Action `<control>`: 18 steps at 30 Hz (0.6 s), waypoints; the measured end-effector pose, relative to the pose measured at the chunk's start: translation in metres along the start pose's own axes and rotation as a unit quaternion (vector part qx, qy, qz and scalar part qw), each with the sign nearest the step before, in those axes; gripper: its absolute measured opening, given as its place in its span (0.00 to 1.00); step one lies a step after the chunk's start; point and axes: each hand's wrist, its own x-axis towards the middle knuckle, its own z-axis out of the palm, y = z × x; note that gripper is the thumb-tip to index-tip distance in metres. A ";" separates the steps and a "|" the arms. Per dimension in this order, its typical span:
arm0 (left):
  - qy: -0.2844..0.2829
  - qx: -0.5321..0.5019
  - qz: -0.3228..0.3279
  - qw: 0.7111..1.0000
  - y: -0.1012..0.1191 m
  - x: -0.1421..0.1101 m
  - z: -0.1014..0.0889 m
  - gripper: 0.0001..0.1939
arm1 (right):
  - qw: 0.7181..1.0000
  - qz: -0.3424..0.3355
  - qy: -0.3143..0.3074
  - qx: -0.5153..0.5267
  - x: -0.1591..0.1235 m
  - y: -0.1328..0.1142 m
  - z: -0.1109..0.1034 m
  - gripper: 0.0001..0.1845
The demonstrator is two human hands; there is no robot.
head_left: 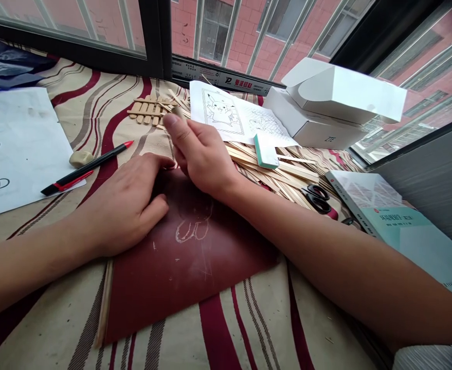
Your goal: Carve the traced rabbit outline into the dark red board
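A dark red board [164, 288] with pale scratched or carved curved lines lies on the striped cloth in front of me. My left hand [123, 205] rests on its left side, palm down, index finger reaching to the far edge and thumb apart. Over the far part of the board, my right hand [204, 156] is closed round a tool with a light wooden handle [178, 113]. The handle's rounded end sticks up past the thumb; the working tip is hidden by the hand.
Left: a drawing sheet [13, 133], black-and-red pen [90, 167] and small tan lump [80, 158]. Behind and right: line drawings [226, 110], thin wooden sticks [283, 180], a white-green block [266, 151], black-handled scissors [318, 198], a book [407, 221] and white boxes [326, 123] by the window.
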 end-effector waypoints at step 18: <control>-0.021 -0.010 -0.055 0.998 0.016 -0.002 -0.007 0.24 | 0.966 0.138 -0.042 0.214 0.000 -0.007 -0.009 0.35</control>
